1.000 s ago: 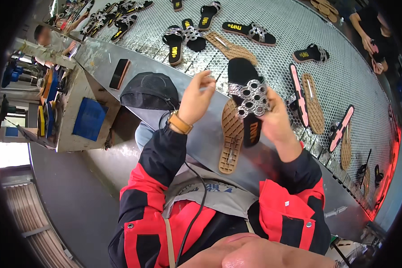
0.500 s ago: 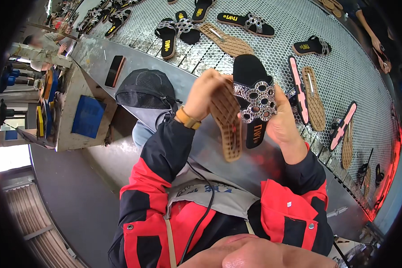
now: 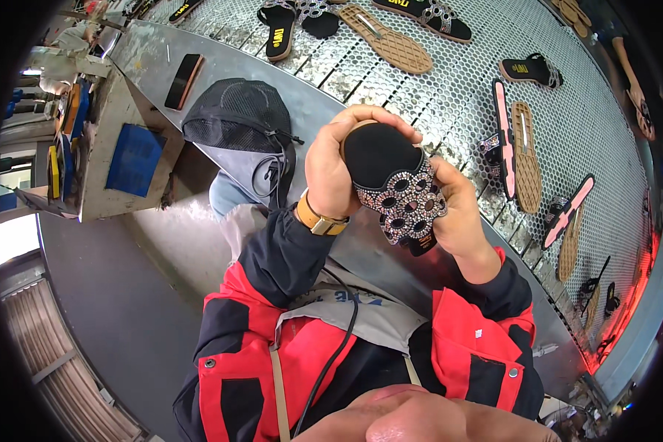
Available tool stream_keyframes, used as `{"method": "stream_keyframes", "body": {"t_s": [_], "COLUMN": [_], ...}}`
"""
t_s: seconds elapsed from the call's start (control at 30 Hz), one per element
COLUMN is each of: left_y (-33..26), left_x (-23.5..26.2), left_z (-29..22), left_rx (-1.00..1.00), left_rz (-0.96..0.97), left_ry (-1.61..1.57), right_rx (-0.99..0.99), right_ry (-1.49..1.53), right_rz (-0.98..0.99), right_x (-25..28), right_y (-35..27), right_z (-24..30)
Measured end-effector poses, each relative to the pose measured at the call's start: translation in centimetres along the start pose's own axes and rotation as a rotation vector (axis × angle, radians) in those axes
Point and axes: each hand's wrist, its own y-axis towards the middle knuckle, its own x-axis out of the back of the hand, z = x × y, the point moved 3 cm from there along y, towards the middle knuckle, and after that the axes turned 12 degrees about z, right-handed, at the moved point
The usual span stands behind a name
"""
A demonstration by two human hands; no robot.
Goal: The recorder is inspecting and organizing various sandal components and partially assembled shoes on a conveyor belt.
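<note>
1. Red and black sleeves are yours, coming up from the lower edge to the sandal (image 3: pixel 398 193) you hold in front of your chest, above the near edge of the metal table (image 3: pixel 449 110).
2. Your left hand (image 3: pixel 331 166) wraps the sandal's black toe end: fingers curl together over the top edge and the thumb presses its near side. A tan watch strap (image 3: pixel 318 219) sits on that wrist.
3. Your right hand (image 3: pixel 457 214) cups the heel end from below and the right, fingers closed around the jewelled strap (image 3: pixel 405 202); the fingertips are hidden behind the sandal, so you cannot tell how they lie.
4. Just left of your hands, a black mesh bag (image 3: pixel 236 114) rests on the table's solid rim.
5. Beyond it lies a dark flat block (image 3: pixel 184 70), with a blue tray (image 3: pixel 134 158) on the side bench further left.
6. Farther out, on the perforated surface, a tan sole (image 3: pixel 389 40) lies near black sandals, and pink soles (image 3: pixel 502 140) lie to your right.
7. At the far right edge, another person's arm (image 3: pixel 630 70) reaches over the table.
</note>
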Motion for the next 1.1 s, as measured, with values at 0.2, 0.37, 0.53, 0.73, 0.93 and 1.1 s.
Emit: {"method": "stream_keyframes", "body": {"t_s": [0.2, 0.37, 0.53, 0.73, 0.93, 1.1], "left_y": [-0.3, -0.6, -1.4, -1.2, -1.4, -2.1], "left_x": [0.0, -0.8, -1.3, -2.2, -3.1, -3.3], "left_z": [0.4, 1.0, 1.5, 3.3, 2.9, 3.4], "left_rx": [-0.018, -0.032, -0.034, -0.012, 0.028, -0.011], "left_rz": [0.022, 0.020, 0.014, 0.125, 0.084, 0.128], "left_ry": [-0.040, -0.040, -0.034, -0.084, -0.110, 0.092], "right_rx": [-0.008, 0.000, 0.021, -0.053, 0.092, 0.014], "right_ry": [0.014, -0.044, -0.345, -0.376, -0.465, -0.585], "right_rz": [-0.022, -0.020, -0.043, -0.061, -0.150, -0.143], "right_x": [-0.3, 0.2, 0.4, 1.3, 1.6, 0.9], "right_y": [-0.4, -1.3, -1.6, -2.7, -3.1, -4.3], "right_z": [0.2, 0.1, 0.7, 0.7, 0.4, 1.5]}}
